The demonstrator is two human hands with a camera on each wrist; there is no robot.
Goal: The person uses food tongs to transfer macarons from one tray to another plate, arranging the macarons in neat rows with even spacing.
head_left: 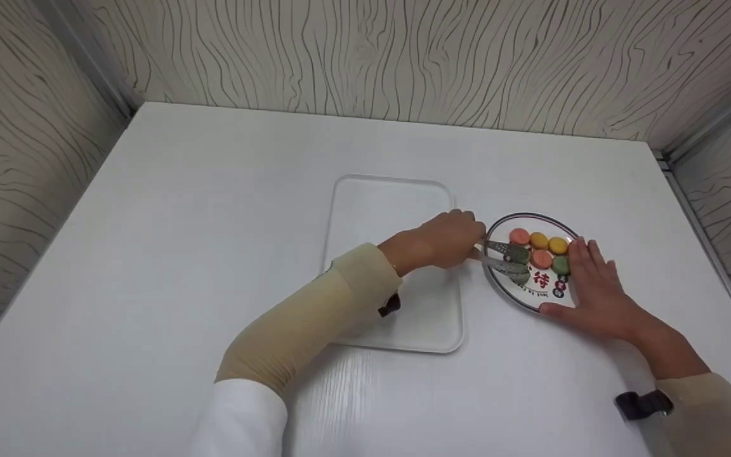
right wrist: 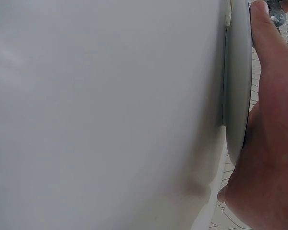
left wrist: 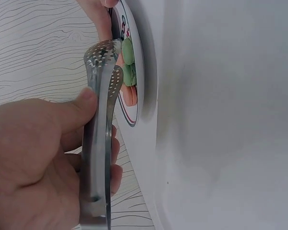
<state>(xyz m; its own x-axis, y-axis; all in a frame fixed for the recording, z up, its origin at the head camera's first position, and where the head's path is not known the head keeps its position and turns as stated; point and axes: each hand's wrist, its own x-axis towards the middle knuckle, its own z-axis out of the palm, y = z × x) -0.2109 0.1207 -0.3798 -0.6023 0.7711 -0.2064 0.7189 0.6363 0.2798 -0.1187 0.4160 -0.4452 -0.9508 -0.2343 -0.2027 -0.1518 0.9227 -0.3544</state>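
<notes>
My left hand (head_left: 449, 240) grips metal tongs (head_left: 499, 246) with perforated ends. In the left wrist view, the thumb lies along one arm of the tongs (left wrist: 96, 143), with fingers behind. The tong ends are over the left part of a round white plate (head_left: 530, 222), at the green macarons; whether they pinch one is unclear. Pink (head_left: 519, 236), yellow (head_left: 558, 245) and green macarons (head_left: 561, 265) sit on the plate beside red printed characters. My right hand (head_left: 600, 298) rests against the plate's right rim, fingers extended and thumb spread toward the near edge.
A pale rectangular tray (head_left: 384, 203) with rounded corners lies left of the plate, partly beneath my left forearm. Both stand on a white table (head_left: 213, 222). Wood-grain patterned panels (head_left: 365, 57) rise behind it and at both sides.
</notes>
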